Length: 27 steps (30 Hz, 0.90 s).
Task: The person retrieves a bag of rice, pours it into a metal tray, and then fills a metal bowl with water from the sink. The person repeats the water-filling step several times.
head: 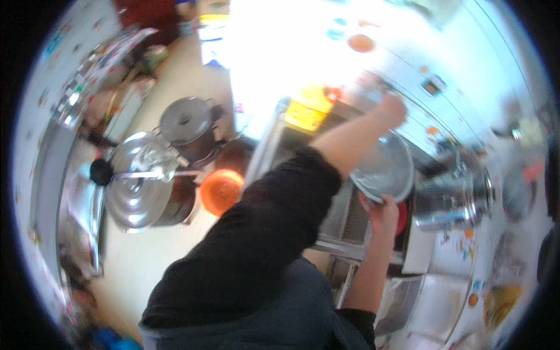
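Note:
My right hand [381, 209] grips the near rim of a round, greyish, shiny bowl [387, 168], held tilted over a metal sink [326, 218]. Whether the bowl is glass or metal I cannot tell. Stretched forward past the bowl's far side, my left hand [393, 111] is close to the tiled wall. Blur hides its fingers and anything in them. A yellow plastic jug [308, 109] with a red cap stands at the sink's far left edge, near my left forearm. Part of a red round thing [401, 218] shows behind my right wrist.
On the floor to the left stand a large pot with a shiny metal lid [131, 201], a grey-lidded pot [186, 120] and an orange basin [222, 192]. A crumpled clear plastic bag [155, 159] lies on the shiny lid. Right of the sink is a stainless steel pot [450, 201].

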Tool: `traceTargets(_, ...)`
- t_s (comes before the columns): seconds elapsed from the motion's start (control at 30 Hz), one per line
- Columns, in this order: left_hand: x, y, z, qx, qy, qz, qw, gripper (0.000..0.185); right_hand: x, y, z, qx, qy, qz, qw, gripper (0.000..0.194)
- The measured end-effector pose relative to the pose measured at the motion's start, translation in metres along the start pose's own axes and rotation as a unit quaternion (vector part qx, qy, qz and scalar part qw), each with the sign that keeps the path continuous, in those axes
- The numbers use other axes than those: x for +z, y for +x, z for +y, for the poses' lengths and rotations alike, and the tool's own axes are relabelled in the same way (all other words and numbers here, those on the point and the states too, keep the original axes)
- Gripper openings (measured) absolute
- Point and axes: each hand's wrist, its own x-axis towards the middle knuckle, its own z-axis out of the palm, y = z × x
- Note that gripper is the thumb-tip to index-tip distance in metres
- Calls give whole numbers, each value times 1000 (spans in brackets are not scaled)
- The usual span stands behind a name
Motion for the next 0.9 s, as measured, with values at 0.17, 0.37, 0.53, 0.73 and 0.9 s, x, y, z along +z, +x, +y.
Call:
traceTargets(0.17,-15,-6,0,27,61,-46,997,42,0,-2,-1,0,26,-24,999,51)
traceTargets(0.37,-33,-9,4,49,109,-69,990,40,7,-8,1,-11,36,1,999,49)
traceTargets(0.53,-21,-4,0,93,202,-94,970,27,5,-3,6,-21,44,15,999,44)
traceTargets(0.73,23,20,-30,18,117,-52,992,49,4,12,23,-10,58,32,998,40)
traceTargets(0.9,24,25,-44,213,207,48,954,51,5,15,28,-41,68,16,997,41)
